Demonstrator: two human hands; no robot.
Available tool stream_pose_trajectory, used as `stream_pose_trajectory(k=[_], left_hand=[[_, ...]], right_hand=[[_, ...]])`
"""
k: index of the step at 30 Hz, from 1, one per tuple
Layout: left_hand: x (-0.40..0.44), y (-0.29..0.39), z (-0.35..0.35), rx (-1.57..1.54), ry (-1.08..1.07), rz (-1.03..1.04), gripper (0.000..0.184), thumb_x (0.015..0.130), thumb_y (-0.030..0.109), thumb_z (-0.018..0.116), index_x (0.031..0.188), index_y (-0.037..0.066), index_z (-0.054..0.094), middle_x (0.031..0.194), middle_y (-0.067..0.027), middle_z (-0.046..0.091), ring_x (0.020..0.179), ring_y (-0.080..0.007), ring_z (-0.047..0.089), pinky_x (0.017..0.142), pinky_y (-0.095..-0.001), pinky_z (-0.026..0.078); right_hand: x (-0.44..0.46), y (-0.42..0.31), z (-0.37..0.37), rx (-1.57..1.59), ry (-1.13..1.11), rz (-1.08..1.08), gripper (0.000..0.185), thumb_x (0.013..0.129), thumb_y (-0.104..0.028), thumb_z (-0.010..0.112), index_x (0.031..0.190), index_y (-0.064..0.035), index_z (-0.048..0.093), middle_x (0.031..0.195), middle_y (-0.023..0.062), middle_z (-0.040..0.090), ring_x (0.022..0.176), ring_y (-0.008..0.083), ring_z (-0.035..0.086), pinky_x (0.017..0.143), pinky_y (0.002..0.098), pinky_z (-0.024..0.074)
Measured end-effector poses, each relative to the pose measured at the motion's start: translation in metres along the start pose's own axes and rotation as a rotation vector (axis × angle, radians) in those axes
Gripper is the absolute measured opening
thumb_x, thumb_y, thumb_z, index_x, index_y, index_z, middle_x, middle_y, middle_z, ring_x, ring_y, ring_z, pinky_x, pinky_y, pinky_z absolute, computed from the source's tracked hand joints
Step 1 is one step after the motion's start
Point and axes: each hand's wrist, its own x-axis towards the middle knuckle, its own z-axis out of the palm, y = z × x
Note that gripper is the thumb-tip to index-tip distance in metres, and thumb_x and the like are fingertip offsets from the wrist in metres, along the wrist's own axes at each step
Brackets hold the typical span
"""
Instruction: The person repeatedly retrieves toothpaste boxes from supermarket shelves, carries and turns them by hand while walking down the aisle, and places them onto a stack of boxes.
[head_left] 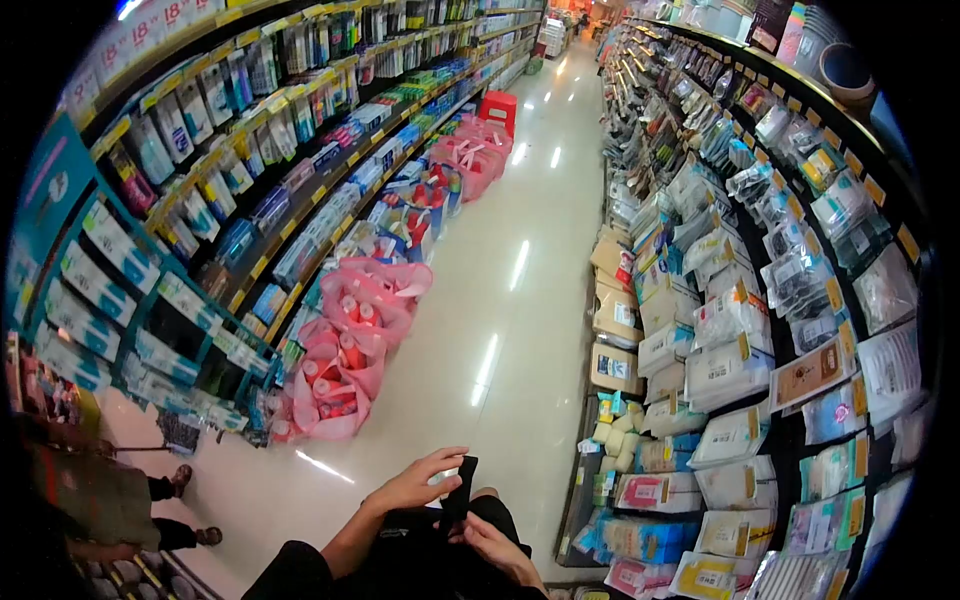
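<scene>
1. The black, narrow, flat strip (459,493) is at the near middle of the scene, standing roughly upright between the two hands, in front of the wearer's dark-clothed lap.
2. The left hand (415,486) reaches in from the left, its fingers against the strip's upper part; whether that grip is clamped or only resting, I cannot tell. The right hand (490,545), lower and to the right, has its grip closed, thumb and fingers together on the lower end.
3. To handle it well, I would pin the lower end firmly with the right, let the left guide the upper end lightly, and hold the strip flat, since a twist would be hard to see against the black clothing.
4. The strip looks matt and pliable, though its exact material is unclear.
5. Beyond it runs a pale, glossy, smooth floor (430,425) with streaked reflections.
6. On the near left, pink, translucent, soft-sided bags (375,378) bulge around rounded, red-topped bottles (352,354).
7. On the right hang crinkly, clear plastic packets (735,438), mostly flat and rectangular; far left stands a hard, red plastic stool (497,108).
</scene>
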Motion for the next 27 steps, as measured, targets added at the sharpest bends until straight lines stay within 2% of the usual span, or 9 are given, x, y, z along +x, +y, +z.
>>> stream_pose_trajectory(k=[6,8,12,14,16,20,23,26,27], left_hand=[[0.056,-0.023,-0.029,0.146,0.057,-0.123,0.05,0.094,0.038,0.05,0.123,-0.003,0.051,0.138,-0.0239,0.038,0.124,-0.0366,0.042,0.102,-0.0389,0.034],[0.08,-0.018,-0.044,0.165,0.037,-0.21,0.05,0.095,0.035,0.049,0.124,-0.005,0.05,0.139,-0.0241,0.036,0.126,-0.0363,0.04,0.104,-0.0384,0.033],[0.134,-0.041,-0.066,0.32,0.087,-0.215,0.053,0.096,0.038,0.043,0.125,-0.006,0.048,0.137,-0.0261,0.036,0.124,-0.039,0.041,0.103,-0.0396,0.033],[0.164,-0.051,-0.074,0.398,0.15,-0.27,0.052,0.096,0.039,0.041,0.124,-0.005,0.048,0.134,-0.0284,0.04,0.121,-0.0414,0.043,0.102,-0.0414,0.035],[0.199,-0.05,-0.084,0.451,0.121,-0.293,0.052,0.096,0.039,0.039,0.123,-0.005,0.048,0.131,-0.0293,0.042,0.121,-0.041,0.043,0.102,-0.0413,0.034],[0.265,-0.066,-0.107,0.453,0.01,-0.338,0.051,0.098,0.038,0.032,0.12,-0.004,0.05,0.127,-0.0269,0.047,0.119,-0.04,0.044,0.101,-0.0406,0.035],[0.312,-0.071,-0.116,0.411,0.014,-0.301,0.048,0.098,0.036,0.031,0.112,-0.004,0.054,0.121,-0.0244,0.052,0.112,-0.04,0.048,0.096,-0.0406,0.039],[0.343,-0.075,-0.121,0.37,-0.018,-0.372,0.043,0.098,0.029,0.032,0.106,-0.005,0.055,0.109,-0.0222,0.059,0.102,-0.0365,0.056,0.089,-0.0397,0.043],[0.351,-0.079,-0.122,0.321,-0.036,-0.396,0.041,0.097,0.027,0.031,0.11,-0.005,0.054,0.112,-0.022,0.059,0.105,-0.0352,0.055,0.091,-0.0385,0.042]], right_hand=[[0.038,-0.02,-0.042,0.051,0.038,0.086,0.034,0.101,-0.022,0.038,0.13,-0.0039,0.039,0.127,0.0104,0.051,0.113,0.0151,0.048,0.094,0.0276,0.0395],[0.054,-0.015,-0.069,0.05,0.06,0.123,0.033,0.1,-0.021,0.039,0.129,-0.0033,0.04,0.124,0.0105,0.052,0.112,0.0155,0.049,0.094,0.0278,0.0403],[0.087,-0.065,-0.108,0.077,0.124,0.207,0.036,0.1,-0.022,0.042,0.13,-0.0021,0.038,0.122,0.0121,0.055,0.111,0.017,0.052,0.095,0.0293,0.0409],[0.105,-0.105,-0.131,0.101,0.037,0.161,0.039,0.1,-0.023,0.043,0.131,-0.0014,0.037,0.123,0.0132,0.054,0.112,0.0178,0.052,0.096,0.0299,0.0409],[0.124,-0.13,-0.151,0.126,-0.055,0.105,0.04,0.099,-0.023,0.044,0.131,0.0006,0.036,0.126,0.0134,0.053,0.11,0.0168,0.054,0.094,0.0288,0.0435],[0.152,-0.198,-0.187,-0.067,-0.151,0.07,0.049,0.097,-0.023,0.049,0.139,-0.0035,0.033,0.135,0.0138,0.045,0.116,0.0184,0.05,0.096,0.0293,0.0397],[0.165,-0.217,-0.226,0.05,-0.202,0.005,0.052,0.095,-0.023,0.052,0.14,-0.0044,0.032,0.137,0.0142,0.043,0.116,0.0206,0.049,0.096,0.0311,0.04],[0.172,-0.228,-0.252,0.392,-0.146,0.013,0.06,0.089,-0.036,0.061,0.133,-0.0011,0.039,0.125,0.0136,0.05,0.109,0.0213,0.05,0.094,0.032,0.0385],[0.173,-0.249,-0.257,0.451,-0.131,0.042,0.063,0.087,-0.039,0.063,0.131,0.0,0.04,0.121,0.0132,0.051,0.107,0.0209,0.05,0.094,0.0319,0.0381]])
